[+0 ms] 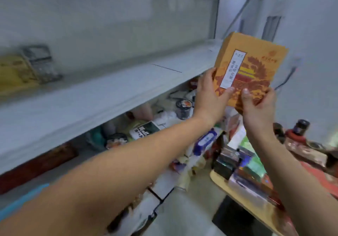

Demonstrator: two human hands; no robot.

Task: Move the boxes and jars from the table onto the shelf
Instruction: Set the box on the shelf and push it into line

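Both hands are on the orange box (259,60), held up in the air in front of the right end of the shelf (95,98). It isn't resting on the board. The box is upright and tilted a bit, with the printed face and white label strip toward the camera. The left hand (210,96) grips the lower left edge, thumb across the front by the label and fingers round the side. The right hand (258,107) grips the bottom right corner, thumb on the front and fingers curled behind. Most of the box stands above both grips, with only the bottom edge sitting between the hands. On the shelf, far left and well apart from the held box, are a yellow box (12,71) and a grey item (41,63) beside it, both blurred. On the level below are a dark round tub (183,107) and a blue pack (204,141) among clutter. The table (219,181) at lower right holds stacked boxes, with a dark jar (300,126) further back.
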